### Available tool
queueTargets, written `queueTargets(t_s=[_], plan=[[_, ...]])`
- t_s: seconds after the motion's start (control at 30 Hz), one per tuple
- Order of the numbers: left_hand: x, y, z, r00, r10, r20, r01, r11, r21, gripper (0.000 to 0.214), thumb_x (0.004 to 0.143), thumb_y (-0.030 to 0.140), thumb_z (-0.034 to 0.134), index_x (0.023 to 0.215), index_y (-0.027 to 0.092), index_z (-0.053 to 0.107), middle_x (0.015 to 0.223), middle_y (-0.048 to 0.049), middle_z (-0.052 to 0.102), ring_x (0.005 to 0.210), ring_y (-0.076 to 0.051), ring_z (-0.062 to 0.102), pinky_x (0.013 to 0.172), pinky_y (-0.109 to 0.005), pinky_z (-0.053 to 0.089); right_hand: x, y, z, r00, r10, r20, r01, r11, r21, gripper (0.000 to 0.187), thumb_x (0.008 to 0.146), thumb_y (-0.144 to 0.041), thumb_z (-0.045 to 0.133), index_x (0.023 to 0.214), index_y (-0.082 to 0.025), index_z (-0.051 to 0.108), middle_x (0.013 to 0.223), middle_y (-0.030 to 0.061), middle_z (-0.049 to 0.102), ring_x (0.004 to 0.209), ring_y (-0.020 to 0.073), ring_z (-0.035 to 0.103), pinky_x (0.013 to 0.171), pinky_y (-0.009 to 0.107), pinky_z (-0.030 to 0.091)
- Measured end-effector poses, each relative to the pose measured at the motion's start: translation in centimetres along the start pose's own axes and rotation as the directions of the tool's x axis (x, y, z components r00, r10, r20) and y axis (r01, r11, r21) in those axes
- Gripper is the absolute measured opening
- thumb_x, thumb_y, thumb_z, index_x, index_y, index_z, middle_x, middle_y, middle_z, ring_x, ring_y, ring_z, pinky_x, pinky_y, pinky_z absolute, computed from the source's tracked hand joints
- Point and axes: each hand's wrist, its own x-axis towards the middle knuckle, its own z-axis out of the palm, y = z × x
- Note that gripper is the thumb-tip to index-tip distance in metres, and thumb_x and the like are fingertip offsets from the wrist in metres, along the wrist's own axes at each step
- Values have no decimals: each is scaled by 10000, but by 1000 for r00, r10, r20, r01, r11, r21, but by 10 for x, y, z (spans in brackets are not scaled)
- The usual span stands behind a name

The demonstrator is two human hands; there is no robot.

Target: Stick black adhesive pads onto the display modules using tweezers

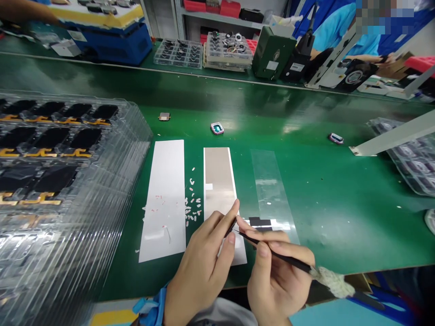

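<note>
My left hand (pixel 205 260) is closed, pinching a small, thin dark piece (pixel 230 227) between thumb and fingers; its kind is mostly hidden. In my right hand (pixel 282 276) are black tweezers (pixel 288 259), their rear end wrapped in pale material. The tweezer tips point left, close to the dark piece; whether they touch it I cannot tell. Beneath my hands lies a beige sheet with white edges (pixel 219 167). A white strip (pixel 166 176) lies to its left, with small scraps (pixel 195 201) between them. To the right is a clear film (pixel 268 170) with dark rectangles (pixel 260 222) near its lower end.
Stacked clear trays (pixel 136 122) of black screens fill the left. Toward the back lie a watch case (pixel 216 128) and a small square part (pixel 164 117). A similar case (pixel 336 138) sits right, near a slanted white post (pixel 397 133). A co-worker's sleeve (pixel 335 29) shows behind.
</note>
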Motion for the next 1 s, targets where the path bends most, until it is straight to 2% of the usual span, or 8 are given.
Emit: queueTargets(t_s=[0.43, 0.6, 0.73, 1.0], plan=[[1, 0, 1, 1000, -14, 18, 13, 1000, 22, 555, 1049, 195, 325, 1579, 342, 249, 1087, -55, 566, 972, -214, 566, 859, -357, 488, 0, 1, -2, 1000, -9, -10, 8, 999, -33, 212, 946, -23, 507, 1027, -217, 531, 898, 35, 693, 905, 182, 750, 772, 397, 690], [1, 0, 1, 999, -26, 21, 25, 999, 34, 553, 1044, 199, 327, 1573, 351, 264, 1107, -60, 572, 986, -224, 575, 870, -370, 499, -1, 2, -3, 1000, -5, -9, 4, 999, -32, 210, 944, -18, 514, 1027, -211, 533, 912, 33, 697, 947, 176, 748, 823, 384, 681], [1, 0, 1, 999, -33, 28, 32, 999, 24, 552, 1047, 203, 326, 1574, 349, 257, 1108, -59, 572, 986, -219, 577, 874, -366, 501, -2, 2, -3, 1000, -12, -11, 11, 999, -43, 217, 946, -19, 509, 1033, -217, 527, 917, 31, 699, 942, 176, 748, 806, 383, 684], [-1, -1, 1, 999, -38, 24, 37, 999, 31, 546, 1051, 213, 325, 1574, 356, 258, 1175, -66, 575, 1071, -225, 563, 946, -375, 484, -1, 2, -3, 999, -31, -32, 29, 997, -67, 200, 930, -26, 539, 1001, -214, 538, 873, 23, 697, 874, 171, 751, 775, 359, 680]])
